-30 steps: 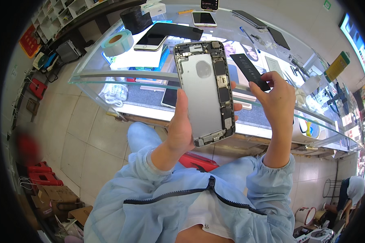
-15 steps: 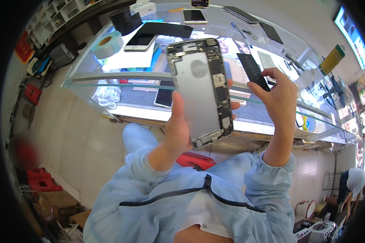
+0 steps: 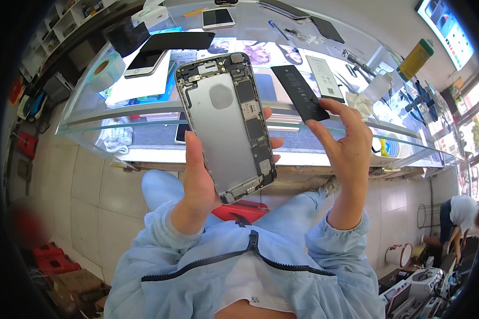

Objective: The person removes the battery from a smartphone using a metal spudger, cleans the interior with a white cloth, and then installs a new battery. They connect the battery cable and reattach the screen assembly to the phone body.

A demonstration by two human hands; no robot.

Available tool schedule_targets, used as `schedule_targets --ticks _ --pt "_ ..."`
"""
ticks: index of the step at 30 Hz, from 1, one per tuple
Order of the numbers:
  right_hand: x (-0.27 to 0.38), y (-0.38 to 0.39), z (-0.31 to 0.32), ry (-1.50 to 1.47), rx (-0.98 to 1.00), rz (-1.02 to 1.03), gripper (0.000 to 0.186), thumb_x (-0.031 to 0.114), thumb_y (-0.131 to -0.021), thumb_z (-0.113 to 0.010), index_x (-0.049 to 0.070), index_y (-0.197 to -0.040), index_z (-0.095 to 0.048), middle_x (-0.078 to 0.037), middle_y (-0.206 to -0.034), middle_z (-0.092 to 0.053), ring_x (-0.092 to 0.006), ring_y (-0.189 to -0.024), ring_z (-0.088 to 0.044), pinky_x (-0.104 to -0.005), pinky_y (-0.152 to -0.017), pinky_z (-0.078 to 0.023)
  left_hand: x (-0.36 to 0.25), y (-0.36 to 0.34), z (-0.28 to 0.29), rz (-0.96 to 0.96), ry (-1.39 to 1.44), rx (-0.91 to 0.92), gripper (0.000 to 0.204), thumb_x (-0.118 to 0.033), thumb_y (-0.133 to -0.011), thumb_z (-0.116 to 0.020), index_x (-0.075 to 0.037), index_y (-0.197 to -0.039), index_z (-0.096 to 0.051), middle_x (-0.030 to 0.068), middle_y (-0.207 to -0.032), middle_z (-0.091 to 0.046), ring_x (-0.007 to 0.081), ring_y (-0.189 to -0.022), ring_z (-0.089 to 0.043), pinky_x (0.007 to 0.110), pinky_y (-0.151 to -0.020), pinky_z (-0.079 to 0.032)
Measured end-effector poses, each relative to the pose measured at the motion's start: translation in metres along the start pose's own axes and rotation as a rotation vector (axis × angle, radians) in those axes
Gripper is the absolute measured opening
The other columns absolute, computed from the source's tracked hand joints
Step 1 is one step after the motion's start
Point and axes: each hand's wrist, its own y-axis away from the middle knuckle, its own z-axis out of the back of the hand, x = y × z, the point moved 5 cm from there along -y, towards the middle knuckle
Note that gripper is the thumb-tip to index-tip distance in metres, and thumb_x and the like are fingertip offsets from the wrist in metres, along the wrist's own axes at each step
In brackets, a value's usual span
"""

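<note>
Surface of glass, brightly lit from beneath. Left hand and right hand apart from each other, each clamped on something. Opened phone body, tilted, inner side up, in left hand's grip above near glass edge, thumb along one long side, fingertips showing past the other. White-framed phone lying on surface, farther left. Thin black battery pinched by lower end in right hand, just beside phone body. Blue pen farther back.
</note>
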Motion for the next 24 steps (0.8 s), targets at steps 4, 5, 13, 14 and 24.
schedule_targets --ticks 4,5,13,14,24 --pt "0.004 0.006 0.002 -0.025 -0.01 0.1 0.046 0.009 -0.061 -0.079 0.004 -0.103 -0.062 -0.011 -0.09 -0.066 -0.0249 -0.086 -0.059 -0.0352 -0.074 -0.046 0.002 0.002 -0.004 0.034 -0.019 0.0 0.086 -0.069 -0.087 -0.029 -0.006 -0.144 -0.016 0.0248 -0.138 -0.034 0.0391 -0.11 -0.054 0.047 -0.085 -0.053" --pt "0.006 0.008 0.001 -0.032 -0.039 0.097 0.049 0.008 -0.06 -0.079 0.004 -0.104 -0.061 -0.01 -0.091 -0.067 -0.0245 -0.087 -0.059 -0.0353 -0.075 -0.046 0.003 0.002 -0.005 0.043 -0.038 0.005 0.086 -0.068 -0.087 -0.029 -0.006 -0.144 -0.015 0.0252 -0.138 -0.034 0.0394 -0.11 -0.054 0.048 -0.086 -0.053" --pt "0.0 0.032 -0.007 -0.16 -0.146 0.252 0.053 -0.005 -0.057 -0.074 0.002 -0.107 -0.058 -0.008 -0.087 -0.07 -0.024 -0.082 -0.063 -0.0309 -0.071 -0.05 0.006 0.005 0.0 0.086 -0.012 0.078 0.087 -0.069 -0.087 -0.029 -0.006 -0.145 -0.012 0.0331 -0.138 -0.028 0.0445 -0.124 -0.039 0.051 -0.095 -0.044" --pt "0.002 0.037 -0.008 -0.233 -0.146 0.3 0.054 -0.006 -0.056 -0.074 0.002 -0.107 -0.058 -0.009 -0.087 -0.069 -0.0242 -0.081 -0.064 -0.0299 -0.07 -0.051 0.005 0.007 0.0 0.086 0.009 0.095 0.089 -0.07 -0.086 -0.028 -0.006 -0.145 -0.012 0.0338 -0.138 -0.028 0.0451 -0.127 -0.035 0.053 -0.098 -0.041" --pt "0.031 0.06 -0.007 -0.644 -0.046 0.28 0.045 -0.012 -0.059 -0.067 -0.002 -0.102 -0.059 -0.015 -0.09 -0.068 -0.027 -0.084 -0.066 -0.0312 -0.071 -0.054 -0.011 -0.003 -0.008 -0.288 0.181 0.379 0.086 -0.067 -0.086 -0.036 -0.009 -0.146 -0.016 0.0275 -0.141 -0.028 0.0416 -0.138 -0.008 0.055 -0.111 -0.015"
